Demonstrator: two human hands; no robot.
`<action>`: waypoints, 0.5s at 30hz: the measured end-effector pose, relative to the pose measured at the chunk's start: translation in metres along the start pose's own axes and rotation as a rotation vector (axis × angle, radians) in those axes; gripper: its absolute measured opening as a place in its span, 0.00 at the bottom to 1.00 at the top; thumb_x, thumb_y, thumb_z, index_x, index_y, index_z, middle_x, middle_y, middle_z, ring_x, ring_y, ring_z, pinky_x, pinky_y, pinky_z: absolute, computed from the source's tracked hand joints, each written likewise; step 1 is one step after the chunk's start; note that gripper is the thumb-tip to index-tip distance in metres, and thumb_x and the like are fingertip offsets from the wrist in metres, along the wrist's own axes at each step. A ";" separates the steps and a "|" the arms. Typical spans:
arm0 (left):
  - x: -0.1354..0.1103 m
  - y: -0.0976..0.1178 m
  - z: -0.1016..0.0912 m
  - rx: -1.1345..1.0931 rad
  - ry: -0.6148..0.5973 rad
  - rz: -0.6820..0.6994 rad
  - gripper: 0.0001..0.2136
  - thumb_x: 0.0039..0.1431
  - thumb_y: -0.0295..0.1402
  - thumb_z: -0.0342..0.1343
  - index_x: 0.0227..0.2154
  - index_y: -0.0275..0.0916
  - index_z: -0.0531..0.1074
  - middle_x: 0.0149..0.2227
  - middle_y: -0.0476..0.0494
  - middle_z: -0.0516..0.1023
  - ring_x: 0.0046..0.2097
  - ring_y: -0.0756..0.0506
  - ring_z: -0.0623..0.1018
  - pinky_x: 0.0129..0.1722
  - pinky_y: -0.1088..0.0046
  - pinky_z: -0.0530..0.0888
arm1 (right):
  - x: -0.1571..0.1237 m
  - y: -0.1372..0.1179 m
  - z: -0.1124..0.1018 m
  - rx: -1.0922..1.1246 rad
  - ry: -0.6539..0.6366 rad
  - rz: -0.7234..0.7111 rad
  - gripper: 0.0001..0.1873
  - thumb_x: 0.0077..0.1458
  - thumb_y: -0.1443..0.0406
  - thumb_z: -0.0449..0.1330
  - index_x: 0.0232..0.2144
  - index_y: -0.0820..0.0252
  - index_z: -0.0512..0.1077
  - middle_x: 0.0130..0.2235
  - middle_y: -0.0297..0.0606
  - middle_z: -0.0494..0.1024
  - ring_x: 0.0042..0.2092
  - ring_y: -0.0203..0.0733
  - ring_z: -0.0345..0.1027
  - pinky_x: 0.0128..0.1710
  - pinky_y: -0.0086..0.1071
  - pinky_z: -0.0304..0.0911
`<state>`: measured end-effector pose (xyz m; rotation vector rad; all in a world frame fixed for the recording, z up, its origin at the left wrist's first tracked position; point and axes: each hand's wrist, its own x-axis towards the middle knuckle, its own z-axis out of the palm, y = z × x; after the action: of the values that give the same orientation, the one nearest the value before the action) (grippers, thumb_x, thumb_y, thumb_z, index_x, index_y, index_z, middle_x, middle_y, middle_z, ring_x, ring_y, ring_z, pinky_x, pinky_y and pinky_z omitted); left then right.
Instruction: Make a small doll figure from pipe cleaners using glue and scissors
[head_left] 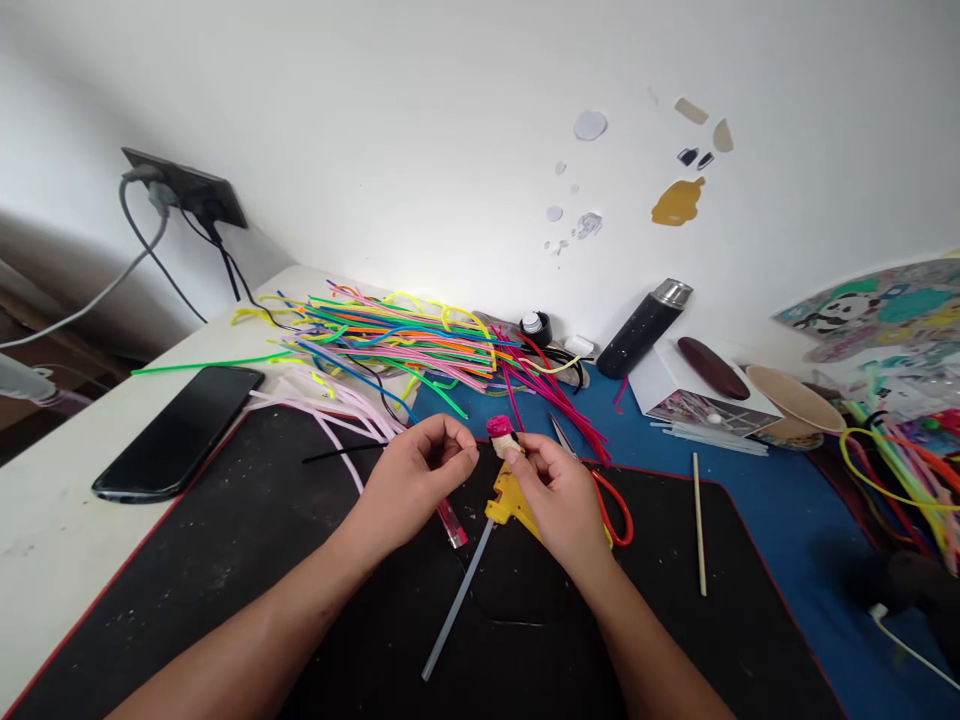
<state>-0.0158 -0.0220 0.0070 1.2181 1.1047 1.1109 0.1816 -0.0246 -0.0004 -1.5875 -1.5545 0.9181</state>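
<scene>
My right hand point(561, 495) pinches a small craft piece point(504, 440) with a fuzzy magenta top, a dark spot and a cream lower part. Beside it, my left hand point(420, 478) has thumb and forefinger closed together; whether anything thin is between them I cannot make out. Under the hands lies a yellow glue gun point(511, 500), partly covered by my right hand, with a translucent glue stick point(457, 602) sticking out of its back. A lighter point(451, 524) rests by my left hand. Red-handled scissors point(616, 508) lie partly hidden behind my right hand.
A black mat point(360, 640) covers the table front. Behind are many coloured pipe cleaners point(405, 335), a dark flask point(645, 328) and a white box point(694, 392). A phone point(178, 432) lies left, a wooden stick point(699, 525) right. A wall socket point(184, 187) holds cables.
</scene>
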 end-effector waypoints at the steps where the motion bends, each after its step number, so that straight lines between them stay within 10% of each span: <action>1: 0.001 -0.001 0.000 -0.014 0.000 -0.007 0.09 0.57 0.39 0.63 0.32 0.39 0.73 0.27 0.54 0.68 0.30 0.51 0.66 0.31 0.75 0.64 | 0.001 -0.001 0.000 -0.085 0.000 -0.020 0.24 0.62 0.47 0.62 0.46 0.62 0.81 0.23 0.29 0.69 0.27 0.39 0.64 0.28 0.32 0.58; 15: 0.003 0.000 -0.002 -0.132 0.017 -0.018 0.09 0.53 0.39 0.65 0.29 0.39 0.74 0.28 0.52 0.73 0.30 0.50 0.70 0.34 0.74 0.68 | 0.016 -0.017 0.018 -0.811 -0.148 -0.106 0.14 0.69 0.58 0.61 0.52 0.55 0.79 0.32 0.38 0.84 0.35 0.47 0.78 0.30 0.33 0.50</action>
<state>-0.0176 -0.0183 0.0073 1.0957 1.0363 1.1640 0.1583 -0.0078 0.0058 -1.9612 -2.2672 0.3447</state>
